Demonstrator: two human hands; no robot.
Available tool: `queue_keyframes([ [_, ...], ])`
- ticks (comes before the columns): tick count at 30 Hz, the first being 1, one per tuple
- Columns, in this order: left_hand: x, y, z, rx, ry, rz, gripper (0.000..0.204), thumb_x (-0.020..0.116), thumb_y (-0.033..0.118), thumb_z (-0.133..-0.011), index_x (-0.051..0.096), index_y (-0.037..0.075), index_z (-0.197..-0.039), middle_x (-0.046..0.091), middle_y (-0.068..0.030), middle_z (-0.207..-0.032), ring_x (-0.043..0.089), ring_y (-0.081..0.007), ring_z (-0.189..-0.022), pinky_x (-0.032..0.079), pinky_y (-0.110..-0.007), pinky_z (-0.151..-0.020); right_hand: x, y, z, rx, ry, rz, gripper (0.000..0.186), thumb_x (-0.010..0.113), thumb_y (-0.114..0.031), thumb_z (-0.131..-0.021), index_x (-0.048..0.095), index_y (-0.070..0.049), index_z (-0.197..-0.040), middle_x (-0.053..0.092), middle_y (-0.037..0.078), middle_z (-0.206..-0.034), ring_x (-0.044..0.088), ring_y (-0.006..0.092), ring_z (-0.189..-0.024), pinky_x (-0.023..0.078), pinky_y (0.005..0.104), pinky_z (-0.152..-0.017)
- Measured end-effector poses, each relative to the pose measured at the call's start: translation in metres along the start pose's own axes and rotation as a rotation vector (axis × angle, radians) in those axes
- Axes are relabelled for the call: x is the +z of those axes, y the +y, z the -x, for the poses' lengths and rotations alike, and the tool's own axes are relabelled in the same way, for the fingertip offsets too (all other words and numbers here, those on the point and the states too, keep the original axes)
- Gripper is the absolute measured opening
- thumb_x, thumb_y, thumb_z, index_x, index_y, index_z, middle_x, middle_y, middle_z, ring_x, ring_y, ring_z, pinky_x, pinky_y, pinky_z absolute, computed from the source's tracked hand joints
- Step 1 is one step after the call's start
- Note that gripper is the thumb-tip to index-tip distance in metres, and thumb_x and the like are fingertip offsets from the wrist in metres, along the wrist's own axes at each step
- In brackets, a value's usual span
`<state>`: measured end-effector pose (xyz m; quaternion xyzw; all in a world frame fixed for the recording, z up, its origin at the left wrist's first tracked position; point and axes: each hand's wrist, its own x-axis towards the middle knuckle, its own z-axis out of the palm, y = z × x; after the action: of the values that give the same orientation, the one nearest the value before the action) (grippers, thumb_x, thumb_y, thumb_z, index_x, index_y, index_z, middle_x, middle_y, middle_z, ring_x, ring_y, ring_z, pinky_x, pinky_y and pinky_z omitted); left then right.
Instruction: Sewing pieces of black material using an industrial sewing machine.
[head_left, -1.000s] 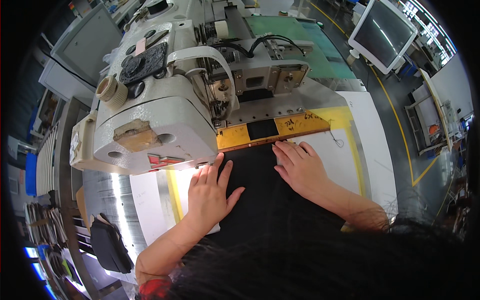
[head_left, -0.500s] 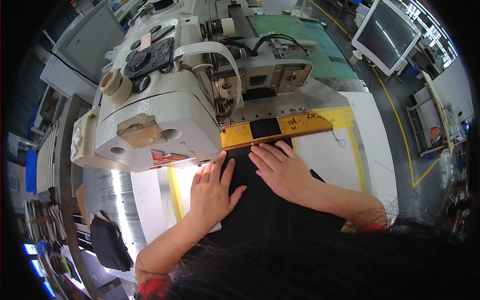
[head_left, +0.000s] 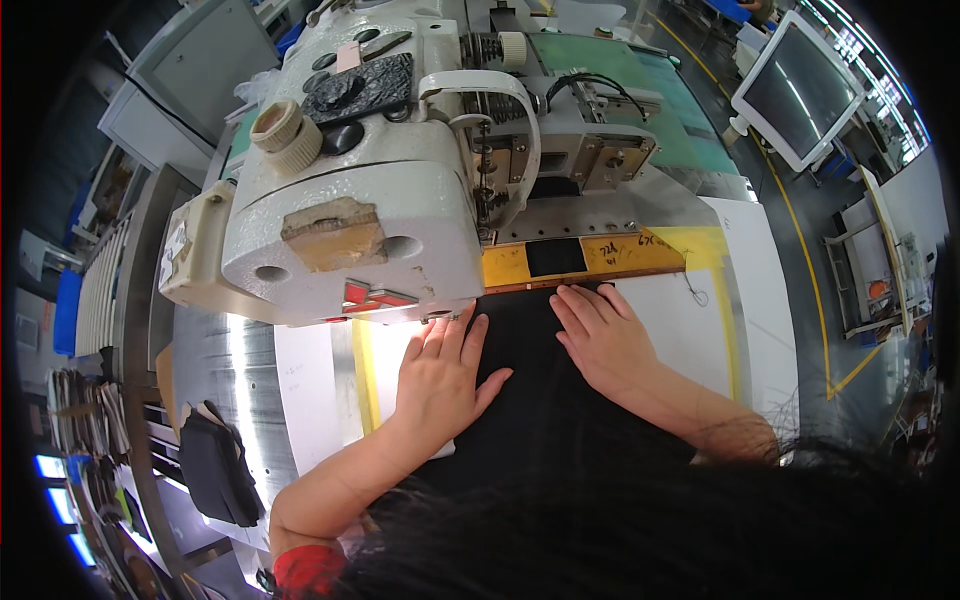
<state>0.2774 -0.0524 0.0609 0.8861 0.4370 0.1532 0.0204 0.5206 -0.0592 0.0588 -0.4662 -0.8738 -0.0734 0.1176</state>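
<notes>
A piece of black fabric (head_left: 525, 400) lies under the head of a white industrial sewing machine (head_left: 350, 180), its far edge against a yellow clamp plate (head_left: 625, 255) with a black patch on it. My left hand (head_left: 438, 375) rests flat on the fabric's left side, fingers stretched forward and thumb apart. Its fingertips reach the underside of the machine head and are partly hidden. On the right part of the fabric lies my right hand (head_left: 612, 340), palm down and fingers extended, the tips close to the plate's front edge. Neither hand grips anything.
White sheets with yellow tape (head_left: 735, 340) lie around the fabric on the metal table (head_left: 205, 370). A dark stack of pieces (head_left: 215, 470) sits at the left. A monitor (head_left: 798, 90) stands at the far right, beyond a green surface (head_left: 670, 95). A loose thread trails beside the plate.
The whole view has shifted, so the machine appears farther right. My right hand has slid a little to the right along the plate's edge. My left hand stays flat near the machine head.
</notes>
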Motion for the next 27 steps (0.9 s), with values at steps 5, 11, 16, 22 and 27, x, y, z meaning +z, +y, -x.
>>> queue_keyframes([
  [5, -0.0014, 0.0024, -0.0006, 0.009, 0.027, -0.027, 0.065, 0.07, 0.041, -0.081, 0.054, 0.0, -0.129, 0.049, -0.014, -0.136, 0.054, -0.0291, -0.113, 0.043, -0.041, -0.093, -0.0033, -0.002, -0.0003, 0.026, 0.026, -0.027, 0.044, 0.063, -0.018, -0.086, 0.056, 0.005, -0.123, 0.054, 0.017, -0.127, 0.051, 0.0277, -0.122, 0.038, 0.0425, -0.105],
  [11, 0.0011, 0.0029, -0.0007, 0.018, -0.008, -0.035, 0.066, 0.069, 0.044, -0.083, 0.054, -0.002, -0.128, 0.049, -0.0156, -0.134, 0.056, -0.0286, -0.111, 0.045, -0.039, -0.092, -0.0049, -0.001, 0.0014, -0.026, -0.028, -0.043, 0.045, 0.053, -0.007, -0.085, 0.052, 0.006, -0.128, 0.051, 0.018, -0.131, 0.051, 0.0309, -0.122, 0.038, 0.0427, -0.108],
  [16, 0.0005, 0.0014, 0.0013, 0.015, -0.034, -0.021, 0.067, 0.067, 0.046, -0.085, 0.053, -0.002, -0.13, 0.048, -0.0165, -0.136, 0.056, -0.0296, -0.114, 0.045, -0.039, -0.094, -0.0052, -0.0014, 0.0002, -0.03, -0.04, -0.026, 0.046, 0.052, -0.007, -0.085, 0.051, 0.006, -0.129, 0.051, 0.018, -0.131, 0.053, 0.0312, -0.121, 0.04, 0.0424, -0.108],
  [22, -0.0027, -0.0006, -0.0001, 0.049, -0.009, -0.025, 0.067, 0.064, 0.046, -0.086, 0.053, -0.004, -0.129, 0.052, -0.0195, -0.131, 0.056, -0.0313, -0.115, 0.044, -0.039, -0.096, -0.0032, -0.0011, -0.0005, -0.025, -0.031, -0.03, 0.045, 0.053, -0.006, -0.085, 0.052, 0.006, -0.128, 0.052, 0.018, -0.13, 0.054, 0.0305, -0.12, 0.041, 0.0408, -0.107],
  [27, -0.0027, -0.0005, -0.0003, 0.061, -0.009, -0.025, 0.066, 0.062, 0.046, -0.088, 0.054, -0.006, -0.128, 0.056, -0.0219, -0.125, 0.057, -0.0324, -0.114, 0.044, -0.039, -0.096, -0.0032, -0.0002, -0.0007, -0.03, -0.034, -0.034, 0.045, 0.054, -0.005, -0.083, 0.053, 0.006, -0.127, 0.053, 0.018, -0.127, 0.055, 0.0303, -0.117, 0.043, 0.0402, -0.104],
])
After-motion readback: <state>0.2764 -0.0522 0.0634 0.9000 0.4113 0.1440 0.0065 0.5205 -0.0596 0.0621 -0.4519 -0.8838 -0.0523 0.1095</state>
